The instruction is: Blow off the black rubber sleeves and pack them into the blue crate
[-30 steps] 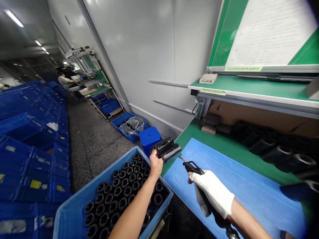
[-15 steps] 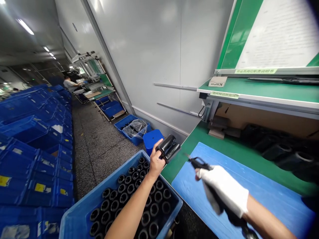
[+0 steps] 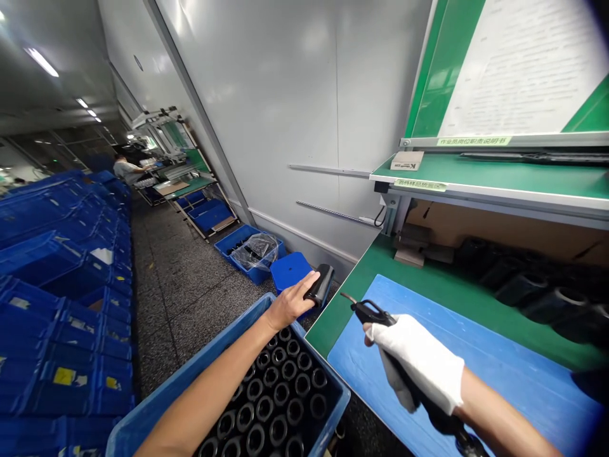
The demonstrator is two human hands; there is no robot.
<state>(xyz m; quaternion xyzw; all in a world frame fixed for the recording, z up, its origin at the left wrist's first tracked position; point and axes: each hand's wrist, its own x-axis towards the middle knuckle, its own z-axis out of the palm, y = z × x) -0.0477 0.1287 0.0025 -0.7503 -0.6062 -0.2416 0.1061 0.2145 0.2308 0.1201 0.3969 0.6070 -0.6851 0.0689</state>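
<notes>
My left hand (image 3: 291, 301), bare, is closed around a glossy black cylinder (image 3: 323, 283). It holds it out past the far corner of a blue crate, beside the bench edge. Whether a second cylinder is in that grip, I cannot tell. Below my left forearm, the blue crate (image 3: 343, 392) holds many black tubes (image 3: 281, 392) standing on end. My right hand (image 3: 419, 358), in a white glove, grips a black air blow gun (image 3: 373, 312) above the blue mat (image 3: 480, 368). The gun's thin bent nozzle points left toward the cylinder, apart from it.
The green bench (image 3: 371, 270) carries the mat, with dark cylinders (image 3: 528, 295) lying at its back under a shelf (image 3: 480, 170). A small box (image 3: 407, 160) sits on that shelf. Blue bins (image 3: 35, 355) are stacked at left. A person (image 3: 126, 168) sits far off.
My left hand has turned over, so its back now faces up and the cylinder tilts differently. Two cylinders showed before; one shows now. The blow gun has shifted slightly left.
</notes>
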